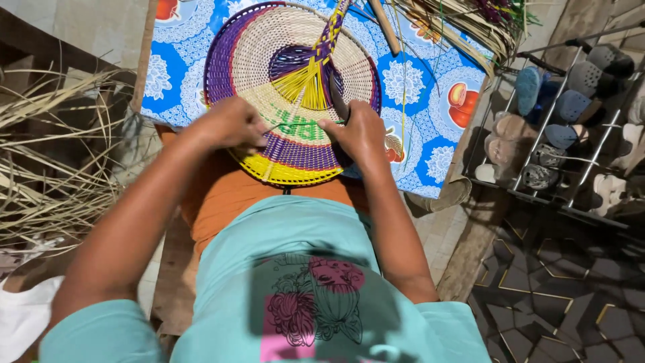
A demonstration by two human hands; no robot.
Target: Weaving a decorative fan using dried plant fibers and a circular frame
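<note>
A round woven fan in natural straw with purple, yellow and green bands lies on a table covered by a blue patterned cloth, its near edge over my lap. My left hand pinches a thin green strand at the fan's lower left part. My right hand presses on the fan's lower right edge and grips a dark slender tool that points up across the weave. A yellow and purple braided handle runs from the fan's centre toward the far side.
Loose dried straw is piled at the left. More straw strips and coloured strands lie on the table's far right. A metal rack with several shoes stands at the right over a patterned tile floor.
</note>
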